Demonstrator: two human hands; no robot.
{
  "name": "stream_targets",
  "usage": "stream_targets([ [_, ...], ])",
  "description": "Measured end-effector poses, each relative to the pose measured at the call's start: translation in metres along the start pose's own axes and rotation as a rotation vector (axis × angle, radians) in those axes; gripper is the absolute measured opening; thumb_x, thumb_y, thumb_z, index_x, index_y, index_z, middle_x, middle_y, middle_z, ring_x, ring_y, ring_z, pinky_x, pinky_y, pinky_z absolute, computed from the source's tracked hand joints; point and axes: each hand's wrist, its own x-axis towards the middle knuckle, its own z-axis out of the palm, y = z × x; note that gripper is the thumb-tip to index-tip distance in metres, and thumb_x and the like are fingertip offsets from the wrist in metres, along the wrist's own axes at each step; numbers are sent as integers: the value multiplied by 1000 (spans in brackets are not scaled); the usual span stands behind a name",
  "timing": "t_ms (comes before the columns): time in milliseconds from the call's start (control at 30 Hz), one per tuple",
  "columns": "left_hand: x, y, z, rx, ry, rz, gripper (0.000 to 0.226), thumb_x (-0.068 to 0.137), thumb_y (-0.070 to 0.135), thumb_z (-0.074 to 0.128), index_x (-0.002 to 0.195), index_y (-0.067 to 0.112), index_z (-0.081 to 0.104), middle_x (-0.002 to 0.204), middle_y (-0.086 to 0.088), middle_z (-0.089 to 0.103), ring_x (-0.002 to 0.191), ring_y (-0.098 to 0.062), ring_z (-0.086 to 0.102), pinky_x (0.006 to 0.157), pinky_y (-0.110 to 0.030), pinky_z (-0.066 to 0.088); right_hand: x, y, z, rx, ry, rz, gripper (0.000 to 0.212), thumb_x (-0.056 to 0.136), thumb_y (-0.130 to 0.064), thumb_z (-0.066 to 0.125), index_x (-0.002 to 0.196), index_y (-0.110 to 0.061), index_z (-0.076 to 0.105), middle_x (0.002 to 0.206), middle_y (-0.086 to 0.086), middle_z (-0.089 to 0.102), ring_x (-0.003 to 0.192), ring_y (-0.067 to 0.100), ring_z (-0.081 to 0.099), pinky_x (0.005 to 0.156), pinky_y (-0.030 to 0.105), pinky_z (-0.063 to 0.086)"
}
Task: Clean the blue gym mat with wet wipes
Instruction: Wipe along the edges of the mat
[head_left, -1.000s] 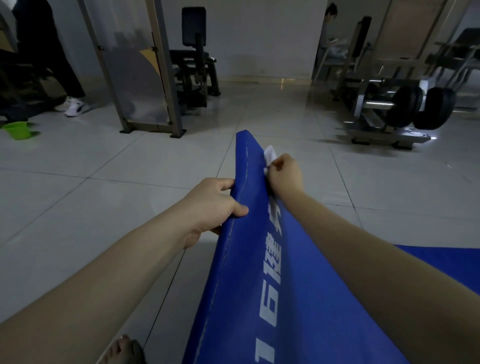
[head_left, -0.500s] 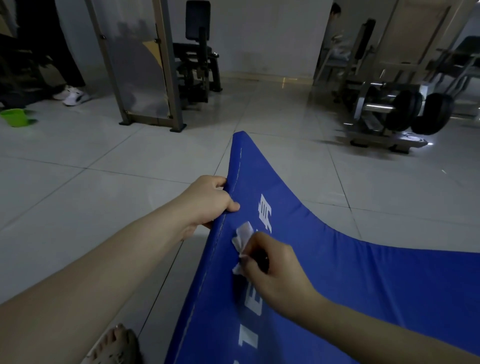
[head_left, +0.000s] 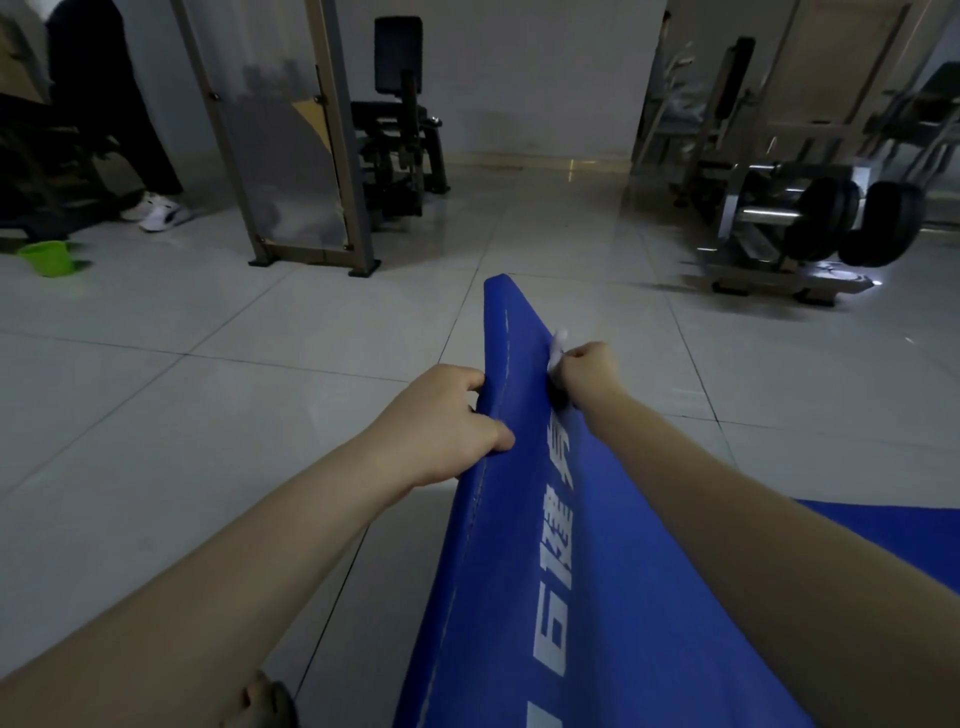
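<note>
A blue gym mat (head_left: 519, 519) with white printed characters runs from the bottom of the view up the middle, its left edge lifted off the tiled floor. My left hand (head_left: 447, 415) grips that raised left edge, thumb on top of the mat. My right hand (head_left: 587, 369) is stretched out to the mat's far right side and pinches a crumpled white wet wipe (head_left: 557, 347) against the surface. Most of the wipe is hidden by my fingers.
A weight machine frame (head_left: 311, 156) and a black padded seat (head_left: 400, 119) stand ahead on the left. A rack with black weight plates (head_left: 831, 223) is on the right. A green bowl (head_left: 49, 255) and a person's white shoe (head_left: 161, 215) are far left.
My right hand swept the wipe from the near part of the mat, beside the left hand, out to the far right edge. The left hand kept its grip on the mat's edge.
</note>
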Motion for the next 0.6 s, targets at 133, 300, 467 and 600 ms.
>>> stream_targets([
  [133,2,0,0,71,88,-43,31,78,27,78,101,20,59,90,-2,73,76,-19,74,66,-41,64,-58,-11,-3,172,-158,-103,19,98,-14,59,79,-9,57,58,2,53,53,14,48,51,27,40],
  [300,3,2,0,106,146,-4,39,77,47,80,98,25,55,90,1,67,70,-15,70,44,-17,49,-112,-33,-43,316,-347,-329,9,91,-20,67,90,-12,66,62,-3,65,54,9,57,50,20,46],
  [467,2,8,3,194,139,113,28,84,43,74,94,27,54,89,5,65,76,-12,65,60,-27,47,-109,-30,-51,326,-279,-464,1,94,-20,68,94,-19,68,74,-8,67,65,8,61,60,25,50],
  [600,3,15,5,70,85,149,24,87,28,74,102,23,57,101,4,66,85,-14,69,75,-37,59,-56,-36,-38,286,-126,-406,7,93,-21,69,86,-23,66,73,-7,69,67,10,63,60,27,52],
])
